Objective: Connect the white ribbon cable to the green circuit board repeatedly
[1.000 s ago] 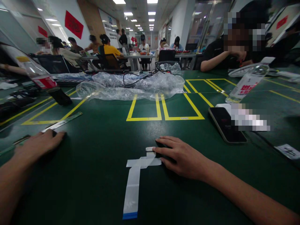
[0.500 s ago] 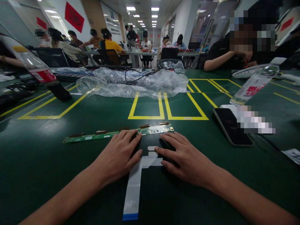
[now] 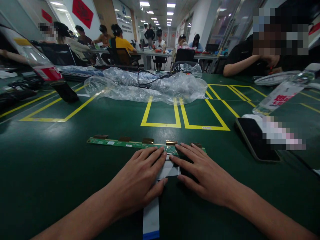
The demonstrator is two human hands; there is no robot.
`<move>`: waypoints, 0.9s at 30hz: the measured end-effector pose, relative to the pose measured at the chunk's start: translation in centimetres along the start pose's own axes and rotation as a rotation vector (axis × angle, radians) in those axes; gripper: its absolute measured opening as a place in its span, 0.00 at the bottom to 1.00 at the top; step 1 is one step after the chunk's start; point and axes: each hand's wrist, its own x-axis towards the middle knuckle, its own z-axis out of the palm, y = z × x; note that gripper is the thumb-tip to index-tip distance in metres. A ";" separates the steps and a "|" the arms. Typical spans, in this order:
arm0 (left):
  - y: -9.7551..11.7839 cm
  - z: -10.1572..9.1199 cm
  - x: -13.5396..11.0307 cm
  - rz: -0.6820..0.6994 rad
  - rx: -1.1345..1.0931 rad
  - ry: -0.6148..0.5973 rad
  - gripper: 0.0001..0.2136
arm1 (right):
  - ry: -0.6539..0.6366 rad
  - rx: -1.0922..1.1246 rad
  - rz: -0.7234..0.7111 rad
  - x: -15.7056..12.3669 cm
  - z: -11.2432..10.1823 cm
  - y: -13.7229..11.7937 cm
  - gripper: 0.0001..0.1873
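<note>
A long, narrow green circuit board with brown tabs along its far edge lies on the green table. My left hand rests with its fingertips at the board's near edge, its fingers stretched out. My right hand lies spread, some fingertips over the board's right part and the index finger beside the ribbon's end. Between the hands runs a white flat ribbon cable, folded near its far end and tipped blue at the near end. Its connector end meets the board's near edge; whether it is plugged in I cannot tell.
Clear plastic wrap with a black cable lies beyond the yellow tape outlines. A phone and a tilted water bottle are at right, a cola bottle at left. A co-worker sits across at right.
The ribbon's connector end now meets the board, where a gap was before. The board has turned slightly, and my right fingers have come over its right part. The camera view has shifted a little.
</note>
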 end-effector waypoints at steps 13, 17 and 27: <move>-0.6 -0.3 -0.2 0.038 0.028 0.008 0.28 | 0.036 -0.023 -0.007 0.1 -0.1 0.6 0.30; -0.3 -0.1 -0.2 0.021 0.026 0.020 0.29 | 0.025 -0.021 -0.013 0.1 -0.2 0.5 0.30; -0.5 0.1 0.0 0.035 0.004 0.027 0.29 | 0.038 0.002 -0.005 0.1 -0.1 0.5 0.29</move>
